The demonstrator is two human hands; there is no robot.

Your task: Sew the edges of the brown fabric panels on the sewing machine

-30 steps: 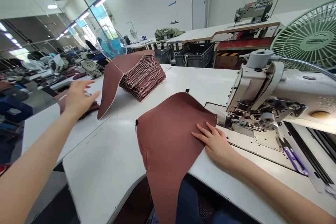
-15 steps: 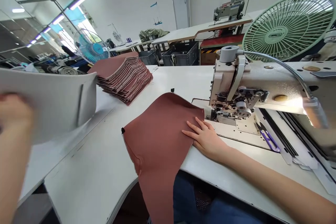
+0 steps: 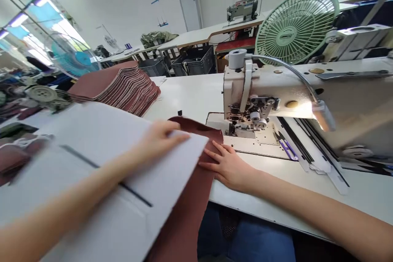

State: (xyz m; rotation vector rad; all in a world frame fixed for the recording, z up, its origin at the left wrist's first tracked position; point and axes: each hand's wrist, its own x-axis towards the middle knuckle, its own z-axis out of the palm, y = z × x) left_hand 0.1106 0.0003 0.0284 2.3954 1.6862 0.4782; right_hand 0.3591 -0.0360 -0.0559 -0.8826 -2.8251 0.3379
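Note:
A large white sheet [image 3: 101, 127] with a dark slot line is gripped near its right corner by my left hand [image 3: 159, 141], which is blurred by motion. It covers much of a reddish-brown fabric piece [image 3: 184, 208] spread over the table edge. My right hand [image 3: 230, 168] rests flat on that fabric's right edge, fingers spread, close to the sheet's corner. Just beyond stands the sewing machine [image 3: 245, 118], its needle area right beside the fabric's far corner. A small black clip or tab [image 3: 179, 112] shows at the fabric's far edge.
A stack of reddish-brown fabric pieces [image 3: 123, 90] lies at the back left. Purple thread snips [image 3: 287, 147] and white and black strips [image 3: 319, 147] are right of the needle. A green fan [image 3: 288, 35] stands behind the machine; grey crates [image 3: 196, 61] sit farther back.
My left hand has swung the white sheet from the far left over onto the brown fabric. My right hand stays on the fabric. The whole view has turned a little to the right.

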